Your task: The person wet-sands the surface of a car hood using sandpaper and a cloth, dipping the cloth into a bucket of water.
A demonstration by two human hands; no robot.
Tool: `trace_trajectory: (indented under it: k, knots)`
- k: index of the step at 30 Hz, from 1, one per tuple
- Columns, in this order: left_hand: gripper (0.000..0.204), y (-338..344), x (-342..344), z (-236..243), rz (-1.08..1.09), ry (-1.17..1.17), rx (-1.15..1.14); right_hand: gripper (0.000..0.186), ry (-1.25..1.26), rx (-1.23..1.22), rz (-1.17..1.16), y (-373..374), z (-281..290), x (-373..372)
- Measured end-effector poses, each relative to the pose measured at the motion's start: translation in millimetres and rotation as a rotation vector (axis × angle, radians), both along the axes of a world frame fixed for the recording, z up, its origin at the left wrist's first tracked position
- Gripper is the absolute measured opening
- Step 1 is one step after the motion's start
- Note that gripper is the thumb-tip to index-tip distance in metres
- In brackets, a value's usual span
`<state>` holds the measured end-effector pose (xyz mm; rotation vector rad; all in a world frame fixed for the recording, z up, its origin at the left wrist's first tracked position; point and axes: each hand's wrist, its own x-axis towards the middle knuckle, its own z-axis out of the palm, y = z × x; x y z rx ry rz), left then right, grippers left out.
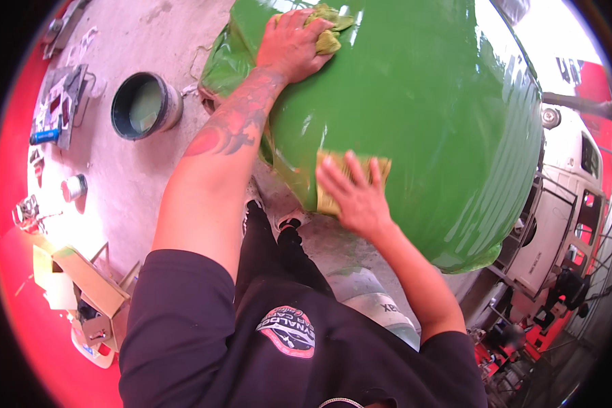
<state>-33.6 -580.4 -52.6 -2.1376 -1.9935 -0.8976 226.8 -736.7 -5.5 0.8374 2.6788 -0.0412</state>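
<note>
The two hands are well apart on a glossy, wet-looking green panel [421, 102], which curves away from the person toward the far right. The left hand [293, 44] is on the panel's far left part, its arm reaching out long and nearly straight from the near left. The back of this hand faces up, the wrist is slightly bent, and the fingers point right, curled over a bunched yellow-green cloth [329, 42] that spills out past their tips.

The right hand [357, 194] is nearer, at the panel's near left edge. Its elbow is bent out to the right, and the forearm slants in toward the left. The fingers are spread and nearly straight, pointing away from the person, lying flat over a yellow rectangular sheet [382, 175] between them and the green surface. Corners of the sheet show around the hand, whose outline is a little blurred.

On the floor to the left is a dark bucket [172, 109] with cloudy liquid inside; a small can [74, 188] is further left. A cardboard box [92, 272] sits at the near left, and a white vehicle [554, 224] is at the right.
</note>
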Motion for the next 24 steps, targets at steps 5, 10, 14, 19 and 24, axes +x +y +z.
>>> trace_trajectory:
  k: [5, 10, 14, 19, 24]
  knots:
    - [0.041, -2.2, -0.1, -0.5, -0.053, -0.1, 0.079, 0.068, -0.043, -0.087, 0.156, 25.6, -3.6, -14.4]
    - [0.042, -5.4, -0.9, 1.8, -0.003, -0.108, 0.004, 0.065, 0.099, -0.089, 0.003, 25.5, -6.1, -28.2]
    - [0.043, -6.2, -1.4, 0.4, -0.003, -0.095, -0.02, 0.062, -0.084, -0.347, 0.305, -20.0, -6.0, -16.7]
    - [0.045, -7.9, -2.3, -2.2, -0.005, -0.122, -0.056, 0.066, 0.048, -0.307, 0.296, -10.3, -20.9, -14.8]
    - [0.046, -9.2, -4.8, -3.3, -0.025, -0.138, -0.059, 0.065, -0.133, -0.399, 0.304, -4.7, -5.3, -24.7]
